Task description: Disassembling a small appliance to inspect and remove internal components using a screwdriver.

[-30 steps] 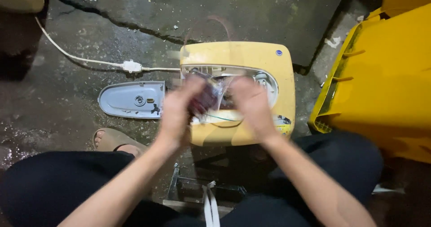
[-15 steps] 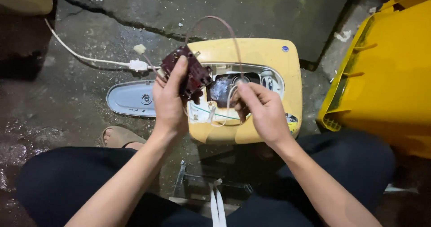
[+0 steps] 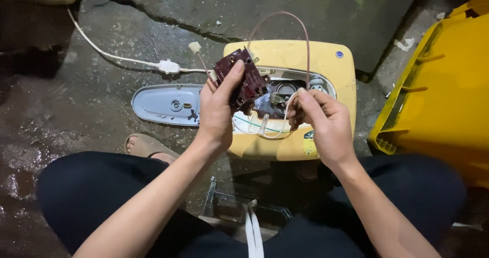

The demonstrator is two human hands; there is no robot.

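The left hand (image 3: pixel 216 112) is closing its grip around a dark red, blocky plastic electrical part (image 3: pixel 243 79), thumb running up its near face and fingers wrapped behind, so the part is being held lifted clear above the appliance, tilted with its long axis leaning up and to the right. The right hand (image 3: pixel 326 123) is pinching its fingertips together on a thin pinkish-brown wire (image 3: pixel 300 28) that is arching up from the part and coming down into that pinch; looped white wires (image 3: pixel 265 130) are hanging just below, between the two hands. The part is lying to the left of the right hand, and the left hand is clearly the nearer one, already on it. Beneath both, a pale yellow, rounded plastic appliance housing (image 3: pixel 326 59) is lying open on the wet concrete floor (image 3: pixel 61 110), its inner metal parts showing. A grey oval cover plate (image 3: pixel 163 102) is resting just left of it, a white cord (image 3: pixel 112 56) is trailing off behind, and a yellow plastic bin (image 3: pixel 443 100) is standing to the right.
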